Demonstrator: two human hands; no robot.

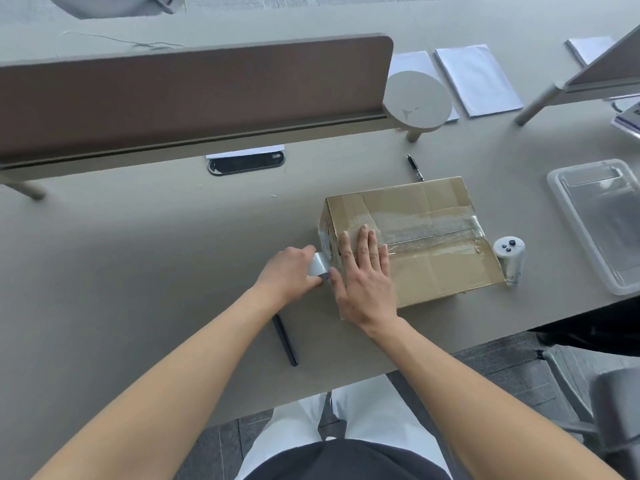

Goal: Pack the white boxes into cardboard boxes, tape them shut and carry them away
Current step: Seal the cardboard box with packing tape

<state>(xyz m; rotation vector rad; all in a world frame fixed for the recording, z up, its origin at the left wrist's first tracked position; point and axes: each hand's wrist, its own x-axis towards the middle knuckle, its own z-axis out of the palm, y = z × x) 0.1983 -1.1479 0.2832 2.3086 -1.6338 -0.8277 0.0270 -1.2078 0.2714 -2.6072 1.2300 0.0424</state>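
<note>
A closed cardboard box (446,268) lies on the grey desk (156,254), with a strip of clear tape (433,228) running along its top seam. My right hand (363,271) lies flat with straight fingers on the left end of the box top, pressing the tape down. Just left of the box, my left hand (287,275) grips a roll of clear tape (318,265) against the box's left end. No white boxes show outside the cardboard box.
A dark pen (285,339) lies by my left forearm and another pen (415,167) behind the box. A white controller (509,258) stands at the box's right end. A clear plastic tray (599,223) sits at the right. Behind stands a brown divider (190,95), with white paper stacks (478,79) beyond.
</note>
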